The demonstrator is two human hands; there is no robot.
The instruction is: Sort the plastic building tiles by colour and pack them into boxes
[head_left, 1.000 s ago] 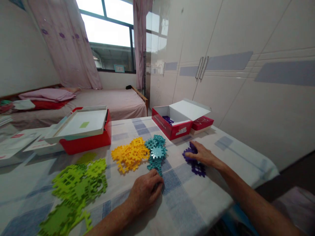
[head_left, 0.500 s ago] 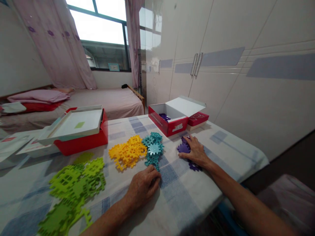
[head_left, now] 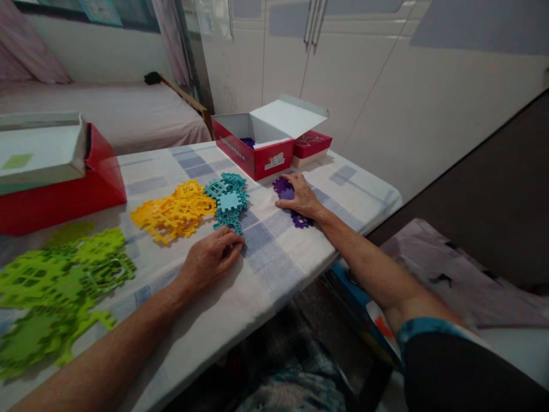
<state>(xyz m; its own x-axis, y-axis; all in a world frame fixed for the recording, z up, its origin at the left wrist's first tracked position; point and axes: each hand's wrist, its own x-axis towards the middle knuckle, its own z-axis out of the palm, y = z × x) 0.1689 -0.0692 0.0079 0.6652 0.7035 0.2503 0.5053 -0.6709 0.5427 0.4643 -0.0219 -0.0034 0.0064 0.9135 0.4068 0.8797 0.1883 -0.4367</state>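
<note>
My right hand (head_left: 303,197) lies over purple interlocking plastic pieces (head_left: 283,187), thumb and fingers curved around their edges. More purple shows below the palm, and the part under the hand is hidden. My left hand (head_left: 212,256) rests on the table with its fingers curled in, and nothing shows in it. Just beyond its knuckles is a pile of teal notched pieces (head_left: 229,200). Yellow pieces (head_left: 175,210) lie to the left of the teal ones, touching them. A spread of green pieces (head_left: 68,283) covers the table's left side.
An open red box (head_left: 253,154) with a white lid flap stands at the back, purple pieces inside. Beside it sits a smaller red box (head_left: 313,146). Another red box (head_left: 60,200) holds a white tray at the left. The checked tablecloth (head_left: 274,260) ends at the near edge.
The view has swung down and to the right, so the table sits higher and further left. Both hands stay at the same spots among the pieces.
</note>
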